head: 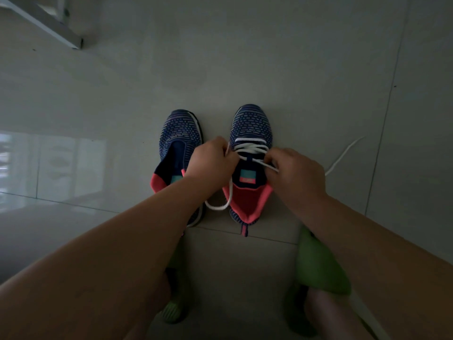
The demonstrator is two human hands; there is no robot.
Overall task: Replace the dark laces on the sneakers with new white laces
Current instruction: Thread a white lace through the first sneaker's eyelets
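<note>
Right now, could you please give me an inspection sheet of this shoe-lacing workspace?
Surface: grey tiled floor, glossy, with grout lines.
Job's things: right sneaker partly laced with white lace; left sneaker shows no lace. Dark laces: nothing seen.
Clutter: green footwear near the person's legs.
Hands: left hand and right hand each pinch the white lace over the right sneaker.
Cables: nothing seen; a loose lace end trails right on the floor.
Surroundings: pale frame at upper left.
</note>
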